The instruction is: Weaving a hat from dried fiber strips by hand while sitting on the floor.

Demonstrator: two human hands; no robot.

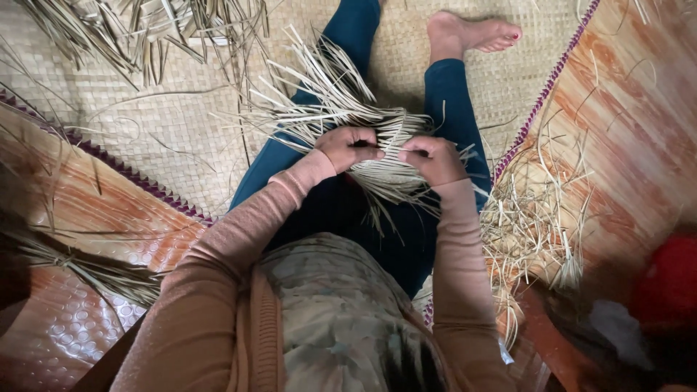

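On the lap of a seated person in dark blue trousers [450, 101] lies a bundle of pale, flat dried straw strips [341, 109], fanning out toward the upper left and gathered tight at the middle, where both hands meet it. The left hand [348, 147] is closed around the gathered part, fingers curled over the strips and thumb pointing toward the other hand. The right hand [430, 156] is likewise closed on the same bundle just beside it, knuckles up; the two hands are near each other, a dark narrow gap between them (whether the fingertips touch cannot be told). Short strip ends hang below the hands over the trousers.

Both forearms wear pinkish-tan knitted sleeves [239, 239]. A bare foot [472, 33] rests on the woven beige straw mat [174, 123] that covers the floor. More loose dried strips [138, 29] lie at the upper left of that mat. A heap of short straw offcuts [530, 218] sits to the person's right, on an orange-brown patterned plastic mat [624, 109] with a purple edging.
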